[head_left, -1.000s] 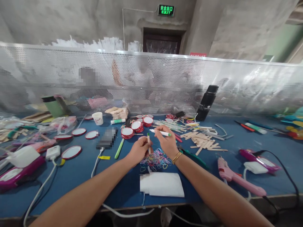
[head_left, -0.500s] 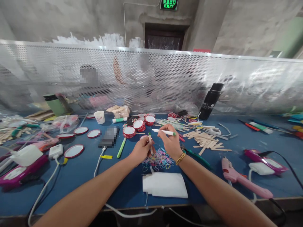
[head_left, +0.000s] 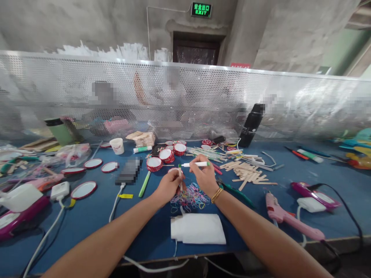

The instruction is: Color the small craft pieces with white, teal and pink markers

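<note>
Blue table point(head_left: 95, 208) bearing wooden sticks point(head_left: 247, 172), rubber bands point(head_left: 189, 195), mirrors point(head_left: 84, 189).

Table surface: blue table point(head_left: 87, 216), cluttered.
Near edge: folded white cloth point(head_left: 198, 234).
Right side: pink glue gun point(head_left: 290, 220); loose pile of craft sticks point(head_left: 249, 173); black bottle point(head_left: 251, 124) upright by the screen.
Left side: round mirrors point(head_left: 84, 190) lying flat; white paper cup point(head_left: 117, 145); green tumbler point(head_left: 59, 131).
Centre back: red-rimmed drums point(head_left: 166, 155) in a cluster.
Backdrop: perforated metal screen point(head_left: 290, 104), people blurred behind it; green exit sign point(head_left: 201, 10) over a dark doorway.
</note>
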The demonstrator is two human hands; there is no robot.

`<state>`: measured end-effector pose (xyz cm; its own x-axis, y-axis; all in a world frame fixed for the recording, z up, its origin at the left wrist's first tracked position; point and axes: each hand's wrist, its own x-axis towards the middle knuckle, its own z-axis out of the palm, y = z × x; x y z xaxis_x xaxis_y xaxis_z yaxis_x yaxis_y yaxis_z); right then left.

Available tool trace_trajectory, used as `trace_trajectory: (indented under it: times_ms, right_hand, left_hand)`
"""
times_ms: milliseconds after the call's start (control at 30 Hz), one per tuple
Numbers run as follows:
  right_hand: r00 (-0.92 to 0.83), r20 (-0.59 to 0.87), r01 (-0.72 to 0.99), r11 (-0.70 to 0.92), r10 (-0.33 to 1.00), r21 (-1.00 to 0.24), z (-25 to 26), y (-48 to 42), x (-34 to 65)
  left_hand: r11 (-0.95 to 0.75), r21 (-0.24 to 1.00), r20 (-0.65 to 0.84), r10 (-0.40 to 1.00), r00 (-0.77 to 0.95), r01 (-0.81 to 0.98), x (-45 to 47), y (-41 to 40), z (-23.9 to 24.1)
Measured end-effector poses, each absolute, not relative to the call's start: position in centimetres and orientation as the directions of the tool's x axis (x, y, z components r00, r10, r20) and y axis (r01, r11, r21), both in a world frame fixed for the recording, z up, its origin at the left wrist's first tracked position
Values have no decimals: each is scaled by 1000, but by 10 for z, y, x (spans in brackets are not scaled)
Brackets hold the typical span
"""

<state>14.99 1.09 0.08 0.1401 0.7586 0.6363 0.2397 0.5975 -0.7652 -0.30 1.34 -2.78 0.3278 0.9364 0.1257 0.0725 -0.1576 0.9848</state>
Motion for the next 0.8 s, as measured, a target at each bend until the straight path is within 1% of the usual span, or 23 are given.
trace_trajectory:
  times_ms: [167, 333, 800]
  right_hand:
    - [119, 628, 245, 590, 769, -770, -2, 12, 149]
    - [106, 618, 246, 582, 779, -775, -4, 12, 149]
    - [128, 628, 248, 588, 768, -770, -2, 12, 148]
  left_hand:
    - [-179, 980, 139, 932, 335, 91, -3, 11, -26]
    - [-165, 982, 125, 933, 339, 89, -2, 9, -24]
    - [-153, 981, 105, 938, 329, 123, -1, 7, -23]
